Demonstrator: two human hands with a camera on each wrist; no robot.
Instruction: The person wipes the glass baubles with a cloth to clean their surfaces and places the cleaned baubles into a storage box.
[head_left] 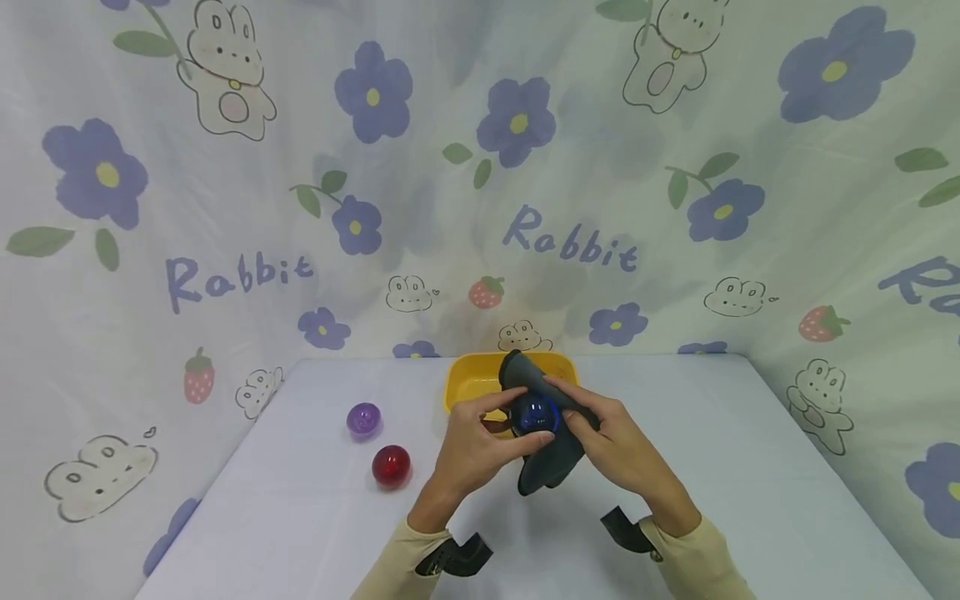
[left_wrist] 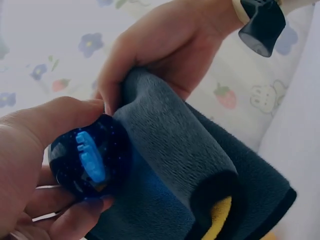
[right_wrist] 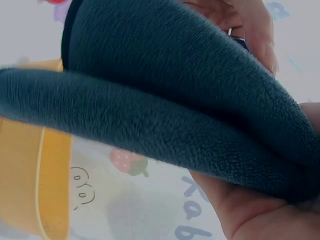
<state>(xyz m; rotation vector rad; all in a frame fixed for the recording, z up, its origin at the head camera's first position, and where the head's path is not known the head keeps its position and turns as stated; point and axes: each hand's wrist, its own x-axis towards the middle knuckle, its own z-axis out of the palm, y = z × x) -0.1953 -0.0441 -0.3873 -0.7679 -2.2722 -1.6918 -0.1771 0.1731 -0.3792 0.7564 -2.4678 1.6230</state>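
Observation:
My left hand [head_left: 468, 442] grips a dark blue, see-through ball [left_wrist: 107, 145] between thumb and fingers. A light blue shape shows inside the ball in the left wrist view. My right hand [head_left: 618, 442] pinches a folded dark grey plush cloth [left_wrist: 165, 125] with a black edge. The cloth lies against the ball's right side and hangs below it. In the right wrist view the cloth [right_wrist: 150, 105] covers the ball and much of both hands. Both hands are above the table, in front of a yellow bin.
The yellow bin [head_left: 465, 379] stands at the table's back edge, partly behind the hands and cloth. Left of the hands, a red ball [head_left: 391, 467] and a smaller purple ball [head_left: 363, 421] rest on the white table [head_left: 300, 517]. A printed curtain [head_left: 435, 192] hangs behind.

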